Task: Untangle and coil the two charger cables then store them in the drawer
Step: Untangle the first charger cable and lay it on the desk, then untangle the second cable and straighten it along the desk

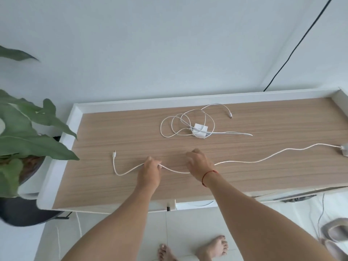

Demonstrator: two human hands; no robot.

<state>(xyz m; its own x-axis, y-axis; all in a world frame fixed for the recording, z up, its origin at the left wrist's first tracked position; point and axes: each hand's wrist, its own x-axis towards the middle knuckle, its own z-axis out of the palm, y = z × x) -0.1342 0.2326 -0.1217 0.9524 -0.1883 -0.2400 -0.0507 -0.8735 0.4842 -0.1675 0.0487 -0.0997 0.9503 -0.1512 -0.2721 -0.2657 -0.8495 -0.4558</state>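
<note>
The first cable (244, 162) lies stretched along the surface's (263, 181) front half, its adapter at the right edge. The left grip (150, 167) pinches it near the free plug, and the right grip (199, 163) curls round it just beside. It looks light, limp and slippery, so coil from the plug end. The second cable (200, 130) lies looped near the back edge, well apart. A plant (28, 129) overhangs the left corner.

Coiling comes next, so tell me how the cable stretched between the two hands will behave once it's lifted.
Probably floppy: the stretched cable snakes in waves across the table and bends limply between the left hand and right hand. Its adapter at the right edge looks like the heavier end, so it may drag or swing.
</note>
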